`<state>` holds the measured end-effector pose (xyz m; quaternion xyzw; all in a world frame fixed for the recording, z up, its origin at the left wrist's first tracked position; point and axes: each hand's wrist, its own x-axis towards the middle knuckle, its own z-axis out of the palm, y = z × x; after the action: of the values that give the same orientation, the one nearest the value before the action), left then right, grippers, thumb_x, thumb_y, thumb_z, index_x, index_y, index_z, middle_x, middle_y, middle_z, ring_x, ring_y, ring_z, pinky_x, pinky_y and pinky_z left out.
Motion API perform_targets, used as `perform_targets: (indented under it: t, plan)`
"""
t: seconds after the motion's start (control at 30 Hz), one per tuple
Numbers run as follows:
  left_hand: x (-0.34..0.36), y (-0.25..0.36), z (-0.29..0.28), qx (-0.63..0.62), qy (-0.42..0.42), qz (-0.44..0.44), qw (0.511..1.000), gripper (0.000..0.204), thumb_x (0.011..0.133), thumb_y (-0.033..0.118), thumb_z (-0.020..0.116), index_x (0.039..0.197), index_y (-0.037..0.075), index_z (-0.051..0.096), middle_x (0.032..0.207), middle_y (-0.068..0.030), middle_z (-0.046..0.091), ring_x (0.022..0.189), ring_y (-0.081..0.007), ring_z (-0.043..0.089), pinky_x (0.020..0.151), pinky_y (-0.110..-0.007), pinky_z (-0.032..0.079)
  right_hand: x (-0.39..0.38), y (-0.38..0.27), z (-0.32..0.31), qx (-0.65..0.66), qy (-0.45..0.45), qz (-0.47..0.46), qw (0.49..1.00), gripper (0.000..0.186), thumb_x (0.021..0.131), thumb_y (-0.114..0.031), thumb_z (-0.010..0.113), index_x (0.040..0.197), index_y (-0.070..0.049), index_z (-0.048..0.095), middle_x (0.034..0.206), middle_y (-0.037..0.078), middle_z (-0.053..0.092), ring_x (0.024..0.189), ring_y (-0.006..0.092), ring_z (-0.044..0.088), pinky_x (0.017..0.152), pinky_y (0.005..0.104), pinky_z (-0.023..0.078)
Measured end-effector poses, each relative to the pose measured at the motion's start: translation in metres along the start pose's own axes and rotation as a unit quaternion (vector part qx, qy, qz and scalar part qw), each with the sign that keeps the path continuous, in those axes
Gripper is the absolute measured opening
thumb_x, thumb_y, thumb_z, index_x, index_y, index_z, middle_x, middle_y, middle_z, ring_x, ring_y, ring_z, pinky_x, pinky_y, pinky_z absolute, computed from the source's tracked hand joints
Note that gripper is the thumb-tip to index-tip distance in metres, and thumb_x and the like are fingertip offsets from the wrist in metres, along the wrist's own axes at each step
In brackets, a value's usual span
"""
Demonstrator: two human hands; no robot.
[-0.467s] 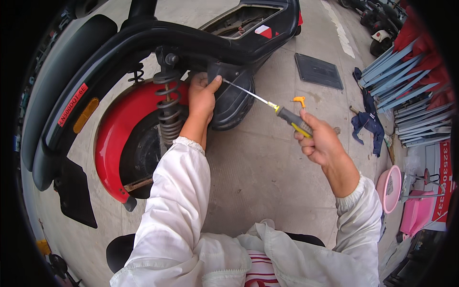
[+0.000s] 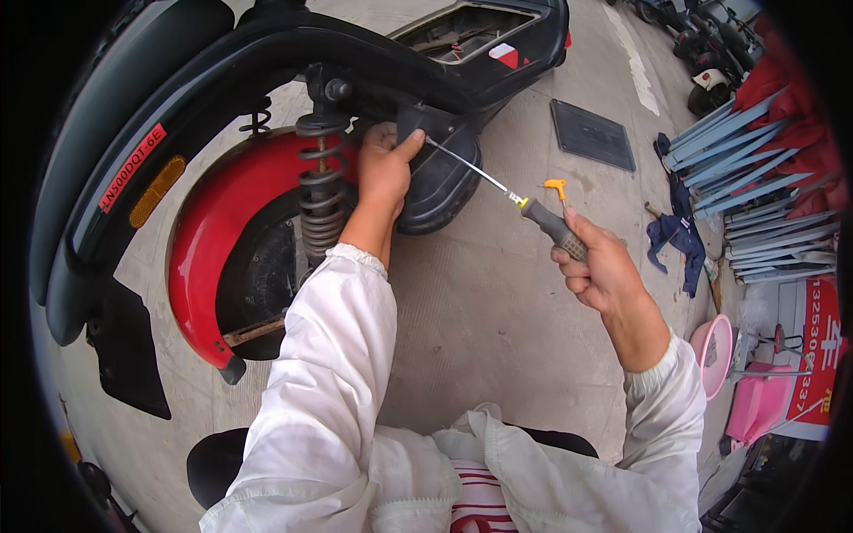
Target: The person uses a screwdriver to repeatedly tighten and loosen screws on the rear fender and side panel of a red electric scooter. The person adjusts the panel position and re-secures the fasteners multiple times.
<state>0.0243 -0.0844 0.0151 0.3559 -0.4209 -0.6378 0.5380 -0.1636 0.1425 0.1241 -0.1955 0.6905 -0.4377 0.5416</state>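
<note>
We have the screwdriver [image 2: 542, 218] tip at the black cover [image 2: 442, 185] on the scooter [image 2: 382, 78]. Our right hand [image 2: 607, 271] grips its handle, orange-handled tool [image 2: 555, 185] poking up there. Left hand [image 2: 384, 176] at cover, thumb by tip; can't tell its grip. Coil spring [image 2: 322, 197], red fender [image 2: 189, 240] further left.
</note>
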Motion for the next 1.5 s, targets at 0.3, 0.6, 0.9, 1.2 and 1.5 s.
perform_targets:
  t: [0.3,0.6,0.9,1.2,1.5]
  plan:
    - [-0.002,0.0,-0.008,0.023,-0.006,0.0,1.0,0.031,0.087,0.002,0.071,0.113,-0.006,0.054,0.104,-0.0137,0.07,0.093,-0.0183,0.067,0.085,-0.029,0.051,-0.004,-0.004,0.011,-0.163,0.01,-0.144,0.976,0.036,0.094,-0.024,0.07,0.119,-0.002,0.056,0.081,0.002,0.055,0.057,0.0086,0.049,0.048,0.0251,0.039]
    - [-0.006,-0.002,-0.007,0.002,-0.004,-0.012,1.0,0.028,0.087,0.003,0.072,0.11,-0.004,0.057,0.1,-0.0126,0.071,0.09,-0.0174,0.068,0.082,-0.028,0.052,0.002,-0.014,0.004,0.113,-0.071,0.053,0.99,0.028,0.1,-0.035,0.058,0.091,-0.009,0.055,0.073,0.005,0.056,0.047,0.0035,0.034,0.037,0.0208,0.023]
    - [-0.006,0.0,-0.004,-0.004,-0.006,-0.002,1.0,0.029,0.088,0.006,0.073,0.111,-0.004,0.058,0.1,-0.0108,0.07,0.089,-0.0153,0.066,0.083,-0.027,0.051,-0.007,0.012,-0.003,-0.569,0.125,-0.579,0.57,0.047,0.09,-0.019,0.07,0.131,-0.001,0.054,0.097,0.008,0.06,0.085,0.0182,0.06,0.071,0.0329,0.051]
    - [0.0,-0.003,-0.007,0.021,-0.01,0.004,1.0,0.023,0.089,0.006,0.072,0.107,-0.003,0.059,0.099,-0.0099,0.071,0.088,-0.0146,0.066,0.083,-0.025,0.05,-0.003,0.007,0.002,-0.11,0.018,-0.163,0.98,0.029,0.096,-0.03,0.065,0.104,-0.004,0.054,0.08,0.006,0.054,0.053,0.009,0.044,0.044,0.024,0.037]
    - [-0.004,-0.006,0.0,0.007,-0.005,0.014,1.0,0.027,0.089,0.006,0.072,0.11,-0.003,0.058,0.098,-0.0099,0.071,0.087,-0.0146,0.067,0.082,-0.026,0.051,-0.007,0.009,0.014,-0.116,-0.017,-0.193,0.974,0.021,0.096,-0.025,0.065,0.099,-0.005,0.058,0.079,0.01,0.057,0.049,0.0134,0.046,0.044,0.027,0.037]
